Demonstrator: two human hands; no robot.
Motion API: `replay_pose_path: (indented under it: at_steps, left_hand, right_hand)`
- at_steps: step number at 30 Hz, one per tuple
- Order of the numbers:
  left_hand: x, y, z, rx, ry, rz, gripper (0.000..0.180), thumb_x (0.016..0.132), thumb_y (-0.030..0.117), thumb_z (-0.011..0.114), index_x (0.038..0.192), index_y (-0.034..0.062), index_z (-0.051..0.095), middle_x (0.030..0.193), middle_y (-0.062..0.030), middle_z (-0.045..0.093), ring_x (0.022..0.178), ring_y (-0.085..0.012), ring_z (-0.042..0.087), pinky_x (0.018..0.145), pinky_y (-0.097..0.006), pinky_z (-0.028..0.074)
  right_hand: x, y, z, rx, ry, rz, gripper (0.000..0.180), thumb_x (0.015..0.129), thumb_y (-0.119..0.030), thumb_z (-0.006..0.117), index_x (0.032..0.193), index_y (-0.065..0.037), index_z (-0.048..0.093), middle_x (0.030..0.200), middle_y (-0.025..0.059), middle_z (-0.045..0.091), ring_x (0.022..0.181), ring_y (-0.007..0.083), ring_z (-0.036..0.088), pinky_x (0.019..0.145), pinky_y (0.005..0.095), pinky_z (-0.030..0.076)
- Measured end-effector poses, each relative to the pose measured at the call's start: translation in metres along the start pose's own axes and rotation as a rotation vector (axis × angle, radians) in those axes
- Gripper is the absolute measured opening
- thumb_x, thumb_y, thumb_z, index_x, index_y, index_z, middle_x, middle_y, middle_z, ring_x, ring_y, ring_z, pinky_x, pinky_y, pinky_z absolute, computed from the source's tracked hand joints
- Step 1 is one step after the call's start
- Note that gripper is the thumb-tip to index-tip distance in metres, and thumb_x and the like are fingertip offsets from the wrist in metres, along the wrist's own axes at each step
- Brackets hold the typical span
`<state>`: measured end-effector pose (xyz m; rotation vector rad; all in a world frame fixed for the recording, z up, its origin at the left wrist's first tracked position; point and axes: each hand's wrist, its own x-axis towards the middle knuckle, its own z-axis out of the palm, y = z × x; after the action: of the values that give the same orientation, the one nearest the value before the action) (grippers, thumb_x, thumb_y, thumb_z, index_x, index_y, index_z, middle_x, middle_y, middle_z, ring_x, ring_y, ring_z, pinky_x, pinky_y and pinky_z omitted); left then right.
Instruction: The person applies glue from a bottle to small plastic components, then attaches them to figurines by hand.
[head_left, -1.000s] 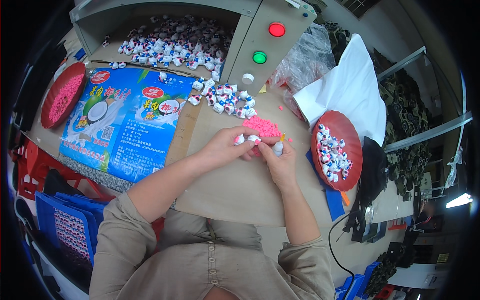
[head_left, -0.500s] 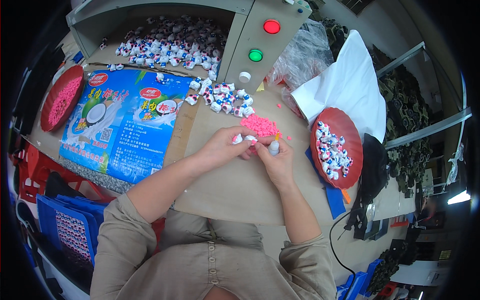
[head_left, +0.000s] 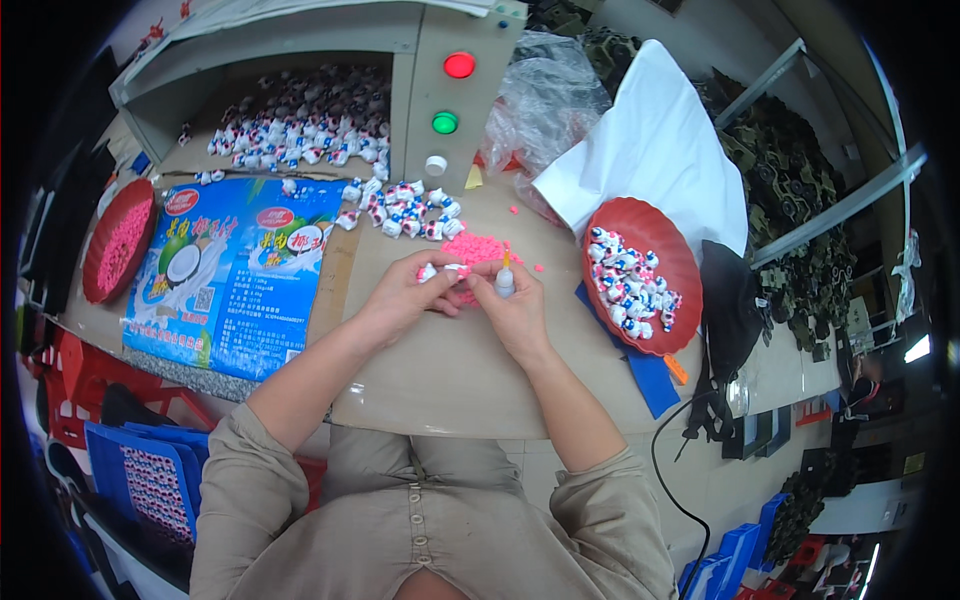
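Note:
My left hand [head_left: 402, 292] is closed around a small white figurine [head_left: 428, 272] with pink and blue parts, and the fingers partly cover it. Pinched beside it, my right hand [head_left: 518, 318] grips a small white squeeze bottle [head_left: 504, 284] with a yellow tip pointing up. The fingertips of both hands meet at the figurine; whether the right ones also hold a pink piece is too small to tell. Just beyond the hands lies a pile of small pink pieces [head_left: 476, 246]. A cluster of similar figurines [head_left: 405, 208] sits farther back on the brown work surface [head_left: 420, 385].
At right, a red dish [head_left: 677, 243] holds several figurines beside a white sheet [head_left: 640, 150]. Another red dish [head_left: 148, 232] with pink pieces stands at far left, next to blue printed packaging [head_left: 215, 320]. Behind is a grey machine [head_left: 407, 120] with figurines in its opening.
The whole view has shifted, so the table things appear farther left. Both hands stay together at the figurine, and the bottle remains in my right hand.

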<state>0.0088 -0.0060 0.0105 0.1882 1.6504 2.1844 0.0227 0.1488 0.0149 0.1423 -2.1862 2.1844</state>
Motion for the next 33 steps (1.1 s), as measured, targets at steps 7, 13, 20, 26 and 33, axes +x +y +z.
replay_pose_path:
  at_steps: [7,13,20,26,33]
  left_hand:
    - [0.003,0.061,0.068,-0.046,-0.074,-0.061,0.028,0.084,0.015,0.051,0.107,-0.0014,0.047,0.086,-0.009,0.053,0.065,-0.0138,0.057,0.055,-0.025,0.051]
    - [0.08,0.039,0.16,0.484,-0.044,0.117,0.023,0.078,0.009,0.052,0.096,-0.0052,0.051,0.079,-0.0173,0.057,0.066,-0.0217,0.06,0.054,-0.033,0.05]
    - [0.138,-0.01,0.206,0.81,-0.037,0.087,0.042,0.072,0.011,0.056,0.105,-0.0084,0.039,0.106,-0.031,0.044,0.096,-0.0391,0.05,0.08,-0.04,0.044]
    - [0.109,0.007,0.205,0.77,-0.159,0.193,0.057,0.074,0.017,0.054,0.122,-0.0045,0.031,0.113,-0.0263,0.041,0.107,-0.0356,0.042,0.092,-0.038,0.033]
    - [0.051,0.063,0.067,0.767,0.275,0.608,0.018,0.071,0.001,0.048,0.088,0.001,0.054,0.087,-0.0179,0.056,0.085,-0.0326,0.054,0.072,-0.038,0.043]
  right_hand:
    - [0.008,0.02,-0.034,0.383,0.026,0.199,0.036,0.086,-0.026,0.044,0.113,-0.003,0.038,0.098,0.0062,0.051,0.091,0.0106,0.05,0.074,0.0245,0.041]
    - [0.009,0.022,-0.022,0.459,-0.026,0.184,0.032,0.084,-0.022,0.053,0.107,-0.006,0.04,0.09,0.0023,0.049,0.077,0.008,0.049,0.066,0.0255,0.042]
    - [0.01,0.018,-0.008,0.31,0.09,0.204,0.028,0.082,-0.018,0.055,0.102,-0.002,0.044,0.079,0.0026,0.052,0.061,0.0082,0.051,0.049,0.0232,0.043]
    - [0.008,0.001,-0.025,0.261,0.049,0.171,0.028,0.082,-0.017,0.055,0.103,-0.002,0.044,0.086,0.0042,0.054,0.073,0.0075,0.052,0.06,0.0214,0.043]
    - [0.013,-0.005,-0.031,0.404,0.08,0.202,0.032,0.085,-0.018,0.045,0.11,0.002,0.042,0.08,0.0058,0.052,0.062,0.0145,0.053,0.052,0.0264,0.042]
